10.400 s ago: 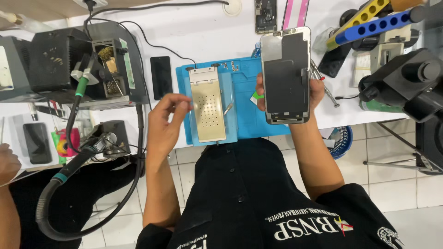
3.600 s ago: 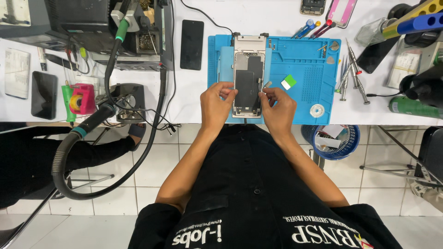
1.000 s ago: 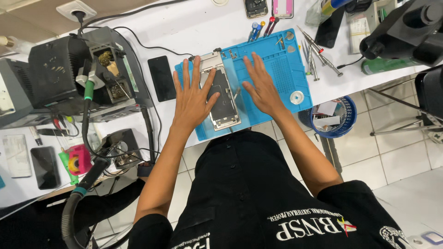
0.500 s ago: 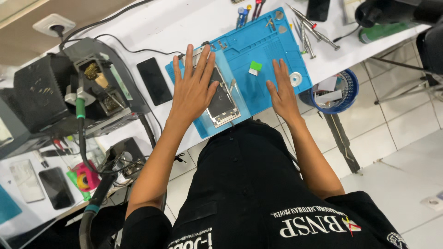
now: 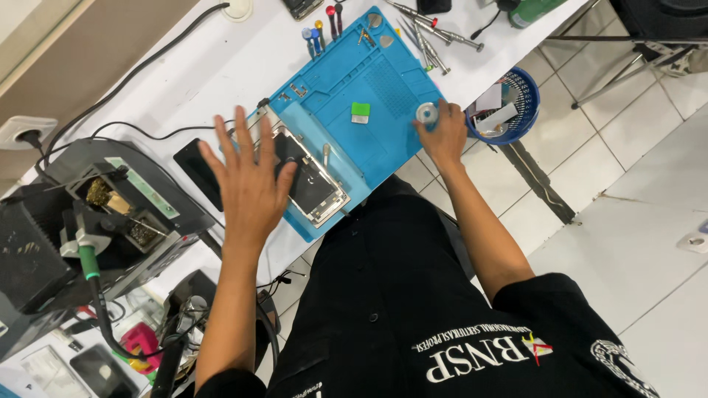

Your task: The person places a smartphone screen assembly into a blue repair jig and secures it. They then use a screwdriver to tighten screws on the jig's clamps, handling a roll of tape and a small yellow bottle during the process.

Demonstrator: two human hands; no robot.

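Observation:
An opened phone [image 5: 316,186] with its insides showing lies on a light blue pad at the near left corner of the blue work mat [image 5: 369,81]. My left hand [image 5: 251,184] hovers over the phone's left side, palm down with fingers spread, holding nothing. My right hand [image 5: 442,136] is at the mat's near right corner, its fingertips closed around a small white round roll [image 5: 426,112]. A little green square [image 5: 360,112] rests on the mat between the two hands.
A black phone [image 5: 198,171] lies left of the mat. A soldering station [image 5: 110,214] with cables fills the left. Screwdrivers and tweezers [image 5: 428,37] lie past the mat's far edge. A blue round tub [image 5: 510,110] hangs beyond the table edge, over tiled floor.
My right hand has slid right from the mat's middle to the white roll at its corner. My left hand has shifted left, partly off the phone. The view has tilted.

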